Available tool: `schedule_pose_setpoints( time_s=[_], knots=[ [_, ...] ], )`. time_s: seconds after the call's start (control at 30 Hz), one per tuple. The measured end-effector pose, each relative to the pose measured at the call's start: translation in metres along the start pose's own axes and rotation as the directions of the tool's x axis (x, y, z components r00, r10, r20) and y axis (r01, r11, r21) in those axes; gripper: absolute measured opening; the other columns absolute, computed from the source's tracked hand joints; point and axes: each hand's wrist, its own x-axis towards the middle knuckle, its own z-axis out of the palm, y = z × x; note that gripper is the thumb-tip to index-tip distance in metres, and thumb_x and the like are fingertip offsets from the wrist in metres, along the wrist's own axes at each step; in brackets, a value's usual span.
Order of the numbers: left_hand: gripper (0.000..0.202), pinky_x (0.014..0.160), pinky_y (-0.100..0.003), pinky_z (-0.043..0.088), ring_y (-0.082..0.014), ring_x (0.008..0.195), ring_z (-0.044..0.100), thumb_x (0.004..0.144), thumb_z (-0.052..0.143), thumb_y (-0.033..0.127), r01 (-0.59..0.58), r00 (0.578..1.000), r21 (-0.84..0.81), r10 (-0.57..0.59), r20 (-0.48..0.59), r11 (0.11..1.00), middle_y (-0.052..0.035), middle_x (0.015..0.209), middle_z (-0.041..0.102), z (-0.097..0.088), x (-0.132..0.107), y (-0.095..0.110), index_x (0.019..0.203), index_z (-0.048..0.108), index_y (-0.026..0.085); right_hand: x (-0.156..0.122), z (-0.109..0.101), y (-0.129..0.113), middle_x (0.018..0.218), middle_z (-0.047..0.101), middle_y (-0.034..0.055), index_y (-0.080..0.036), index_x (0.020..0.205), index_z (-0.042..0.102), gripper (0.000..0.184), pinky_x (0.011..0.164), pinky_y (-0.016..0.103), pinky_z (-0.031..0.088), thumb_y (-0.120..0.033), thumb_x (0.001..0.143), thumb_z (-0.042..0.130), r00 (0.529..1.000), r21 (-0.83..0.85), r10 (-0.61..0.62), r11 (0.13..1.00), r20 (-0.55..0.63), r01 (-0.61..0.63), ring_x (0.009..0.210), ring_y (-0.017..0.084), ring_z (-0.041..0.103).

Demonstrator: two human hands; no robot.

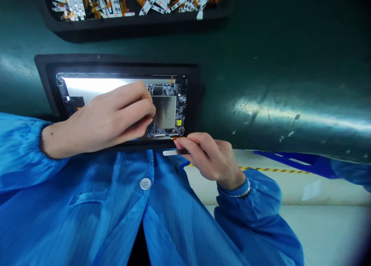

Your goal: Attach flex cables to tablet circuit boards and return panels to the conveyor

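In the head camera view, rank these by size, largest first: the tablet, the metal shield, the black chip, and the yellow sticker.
Largest to smallest: the open tablet, the metal shield, the black chip, the yellow sticker.

Our left hand (pixel 116 115) reaches in just left of the middle of the frame, its fingers curled and bunched, tips pointing right. Our right hand (pixel 208 157) sits lower right of centre, fingers pinched together and pointing left. Our left wrist (pixel 55 140) lies low toward the left edge, and our right wrist (pixel 232 179) angles down toward the lower right.
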Motion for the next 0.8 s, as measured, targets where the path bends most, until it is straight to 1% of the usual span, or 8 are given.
schedule_pose_setpoints(
  time_s=[0.13, 0.27, 0.4, 0.53, 0.7, 0.8],
  knots=[
    [0.014, 0.08, -0.034, 0.057, -0.0211, 0.092, 0.064, 0.101, 0.046, 0.023, -0.037, 0.999, 0.029, 0.037, -0.021, 0.999, -0.0104, 0.101, 0.061, 0.003, -0.001, -0.002, 0.102, 0.055, 0.013, 0.0, 0.001, -0.004, 0.079, 0.068, 0.004, -0.01, 0.098, 0.064, 0.012, 0.049, 0.02, 0.048, -0.01, 0.098, 0.052, 0.999, -0.014, 0.044, 0.999, -0.026, -0.045, 0.064, 0.009, 0.062],
    [0.011, 0.085, -0.037, 0.057, -0.0235, 0.097, 0.065, 0.1, 0.049, 0.024, -0.044, 0.999, -0.022, 0.044, -0.029, 0.999, -0.0097, 0.103, 0.062, 0.008, -0.003, -0.004, 0.104, 0.056, 0.017, -0.001, 0.002, -0.008, 0.08, 0.067, 0.0041, -0.009, 0.099, 0.063, 0.006, 0.048, 0.021, 0.046, -0.011, 0.096, 0.058, 0.995, -0.026, 0.088, 0.996, -0.039, -0.089, 0.058, 0.008, 0.059],
    [0.014, 0.084, -0.038, 0.057, -0.0254, 0.1, 0.066, 0.099, 0.048, 0.026, -0.063, 0.998, -0.047, 0.062, -0.019, 0.997, -0.0088, 0.106, 0.063, 0.011, -0.003, -0.006, 0.107, 0.058, 0.021, -0.002, 0.003, -0.01, 0.082, 0.066, 0.0039, -0.01, 0.098, 0.063, 0.008, 0.051, 0.021, 0.047, -0.014, 0.098, 0.057, 0.992, -0.01, 0.125, 0.992, -0.035, -0.125, 0.06, 0.008, 0.059],
    [0.017, 0.086, -0.038, 0.057, -0.0245, 0.102, 0.065, 0.1, 0.047, 0.028, -0.045, 0.999, -0.066, 0.044, -0.01, 0.997, -0.0074, 0.107, 0.064, 0.012, -0.003, -0.007, 0.111, 0.059, 0.025, -0.001, 0.004, -0.013, 0.082, 0.065, 0.0029, -0.012, 0.096, 0.064, 0.009, 0.053, 0.019, 0.047, -0.018, 0.099, 0.057, 0.982, 0.008, 0.184, 0.983, -0.044, -0.184, 0.062, 0.007, 0.059],
    [0.021, 0.08, -0.039, 0.056, -0.0237, 0.096, 0.064, 0.101, 0.045, 0.028, -0.084, 0.996, -0.022, 0.084, 0.0, 0.996, -0.0082, 0.105, 0.064, 0.012, -0.002, -0.006, 0.115, 0.06, 0.021, 0.0, 0.005, -0.013, 0.081, 0.064, 0.0017, -0.013, 0.094, 0.064, 0.012, 0.05, 0.019, 0.047, -0.018, 0.099, 0.056, 0.979, 0.022, 0.2, 0.98, -0.035, -0.2, 0.06, 0.007, 0.059],
    [0.026, 0.08, -0.038, 0.056, -0.0227, 0.096, 0.062, 0.101, 0.045, 0.026, -0.089, 0.996, -0.038, 0.089, 0.005, 0.995, -0.0096, 0.107, 0.064, 0.012, -0.002, -0.006, 0.118, 0.063, 0.019, -0.001, 0.007, -0.013, 0.083, 0.064, 0.0022, -0.013, 0.094, 0.064, 0.01, 0.052, 0.018, 0.05, -0.02, 0.098, 0.058, 0.969, 0.076, 0.241, 0.969, -0.051, -0.237, 0.065, 0.008, 0.061]
  ],
)
